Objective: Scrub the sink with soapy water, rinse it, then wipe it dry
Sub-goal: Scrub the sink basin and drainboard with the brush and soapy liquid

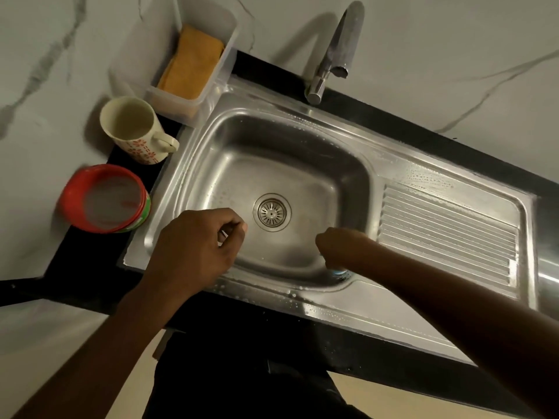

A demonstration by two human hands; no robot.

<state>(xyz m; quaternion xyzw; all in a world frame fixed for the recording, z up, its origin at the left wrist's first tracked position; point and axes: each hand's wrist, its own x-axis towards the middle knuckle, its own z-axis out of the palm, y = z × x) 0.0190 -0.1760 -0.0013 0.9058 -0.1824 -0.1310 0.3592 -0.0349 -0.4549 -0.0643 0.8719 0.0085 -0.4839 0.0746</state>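
Observation:
The steel sink (pixel 302 164) lies under me, with droplets on its rim and its drain strainer (pixel 272 212) in the middle. My right hand (pixel 338 249) reaches into the basin and grips a small blue scrubber (pixel 340 272), pressing it against the near wall at the front right corner. Most of the scrubber is hidden under the hand. My left hand (pixel 196 246) hovers over the near left corner of the basin with its fingers curled into a loose fist, and I see nothing in it. The faucet (pixel 335 55) stands at the back with no water running.
Left of the sink stand a cream mug (pixel 133 128) and a red-rimmed round tub (pixel 102 198). A clear plastic box (pixel 169 95) at the back left holds an orange cloth (pixel 193 62). The ribbed drainboard (pixel 447 234) spreads to the right.

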